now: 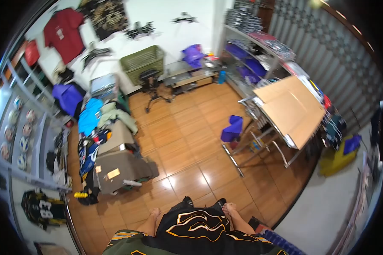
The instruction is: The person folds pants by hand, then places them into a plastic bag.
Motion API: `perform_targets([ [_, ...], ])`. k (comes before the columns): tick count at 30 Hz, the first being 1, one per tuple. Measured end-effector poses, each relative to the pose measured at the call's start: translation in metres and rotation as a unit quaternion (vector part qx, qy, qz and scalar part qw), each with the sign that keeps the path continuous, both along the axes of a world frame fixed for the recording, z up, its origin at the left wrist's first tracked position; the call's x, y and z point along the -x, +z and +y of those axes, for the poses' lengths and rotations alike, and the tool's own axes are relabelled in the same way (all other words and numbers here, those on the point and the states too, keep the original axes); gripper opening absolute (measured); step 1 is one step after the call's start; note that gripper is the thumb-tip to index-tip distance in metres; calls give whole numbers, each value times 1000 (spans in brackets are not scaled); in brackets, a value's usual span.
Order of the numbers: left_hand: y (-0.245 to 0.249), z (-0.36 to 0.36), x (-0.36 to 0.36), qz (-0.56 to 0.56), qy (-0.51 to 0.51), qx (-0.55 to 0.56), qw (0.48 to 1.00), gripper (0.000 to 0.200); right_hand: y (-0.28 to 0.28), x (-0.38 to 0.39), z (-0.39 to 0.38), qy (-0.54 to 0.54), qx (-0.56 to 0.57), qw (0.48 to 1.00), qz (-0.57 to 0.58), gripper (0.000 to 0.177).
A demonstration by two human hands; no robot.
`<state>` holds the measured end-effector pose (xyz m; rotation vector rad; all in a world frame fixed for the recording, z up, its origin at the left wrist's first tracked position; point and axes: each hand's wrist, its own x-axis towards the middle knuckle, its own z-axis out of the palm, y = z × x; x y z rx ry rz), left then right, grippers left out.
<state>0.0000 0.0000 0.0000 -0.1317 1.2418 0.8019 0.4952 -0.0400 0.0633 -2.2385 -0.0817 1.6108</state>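
At the bottom, my left hand (156, 212) hangs beside my black jersey (198, 225), which has orange and white outlines. On the other side of the jersey is my right hand (229, 208), low and close to my leg. Both hands are small and blurred. Their fingers look bent, but I cannot make out how far they close, and no object shows in either. My dark shoes (187, 200) stand on the brown tiled floor (187, 146) between the hands.
A heap of clothes and brown cardboard (125, 159) lies to the left. On the right stands a metal-framed table (289, 110) with a tan board top. A purple object (232, 128) is beside its legs. Toward the back are a swivel chair (151, 87) and a green crate (142, 61).
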Motion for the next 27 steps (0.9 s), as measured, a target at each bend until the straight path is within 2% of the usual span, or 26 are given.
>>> perform_targets([
  [1, -5, -17, -12, 118, -13, 9, 993, 7, -5, -3, 9, -11, -43, 999, 18, 21],
  [2, 21, -25, -32, 233, -27, 23, 972, 12, -8, -8, 17, -23, -86, 995, 38, 18],
  [3, 18, -13, 28, 231, -3, 32, 972, 12, -5, 59, 44, 3, -82, 996, 39, 18],
  [5, 5, -7, 36, 234, -38, -55, 970, 13, 1, 77, 80, 46, -118, 992, -3, 14],
  [8, 57, 6, 20, 298, 49, 8, 953, 19, -9, 93, 121, 60, -116, 991, 21, 12],
  [10, 54, 3, 28, 292, 82, 20, 953, 19, -25, 95, 142, 85, -105, 990, 40, 10],
  [12, 56, -1, 29, 284, 116, 31, 951, 19, -45, 95, 165, 198, -85, 976, -23, 10],
  [13, 66, -4, 31, 293, 138, 59, 944, 16, -52, 97, 176, 222, -84, 971, -19, 10],
  [14, 77, -7, 31, 300, 160, 88, 936, 13, -59, 99, 186, 405, -72, 903, -121, 13],
  [15, 77, -14, 33, 297, 181, 97, 932, 13, -60, 103, 199, 567, -61, 791, -220, 16],
  [19, 79, -39, 26, 248, 216, 111, 938, 17, 5, 144, 270, 611, -68, 769, -177, 17],
  [20, 79, -45, 24, 244, 225, 121, 936, 25, 13, 158, 287, 617, -69, 767, -161, 18],
  [24, 65, -45, 4, 241, 287, 170, 911, 19, 43, 209, 359, 641, -61, 758, -108, 19],
  [27, 65, -39, -4, 243, 336, 186, 891, 17, 45, 245, 395, 656, -40, 751, -68, 21],
])
